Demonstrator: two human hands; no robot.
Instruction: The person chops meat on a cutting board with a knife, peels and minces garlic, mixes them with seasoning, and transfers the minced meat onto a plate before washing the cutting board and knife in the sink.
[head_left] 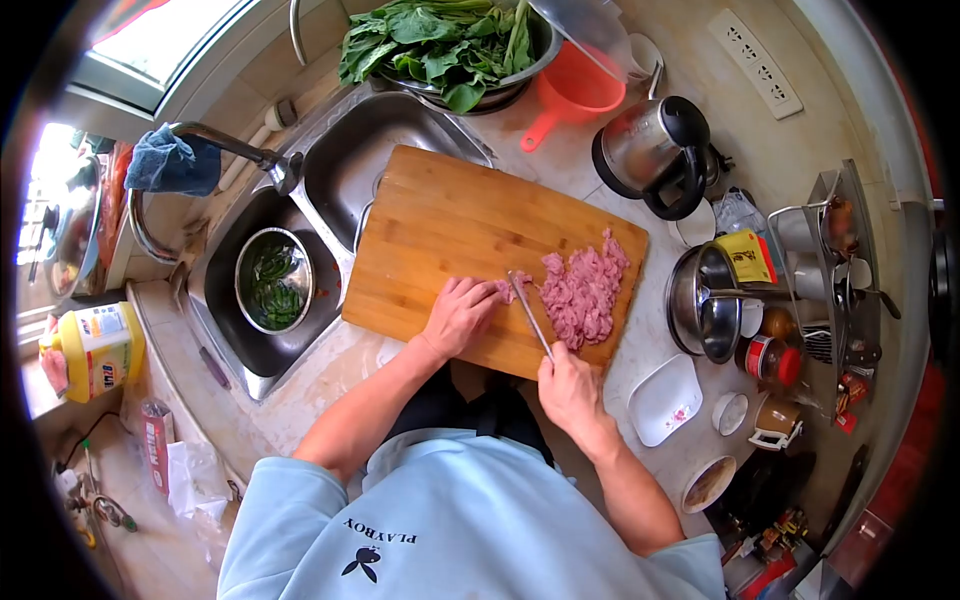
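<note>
A wooden cutting board [440, 230] lies across the counter and over part of the sink. My right hand [570, 388] is closed round the handle of a knife [530, 312], whose blade stands on the board beside a small bit of meat. My left hand [462, 316] rests on the board left of the blade, fingers bent together against a small piece of pink meat [507, 290]. A heap of chopped meat [583, 290] lies right of the knife.
Left of the board is a double sink [335, 150] holding a bowl of greens [273, 280]. Leafy vegetables [440, 50], a red strainer [575, 90] and a kettle [655, 150] stand behind. A white dish [665, 400], metal bowls and jars are at the right.
</note>
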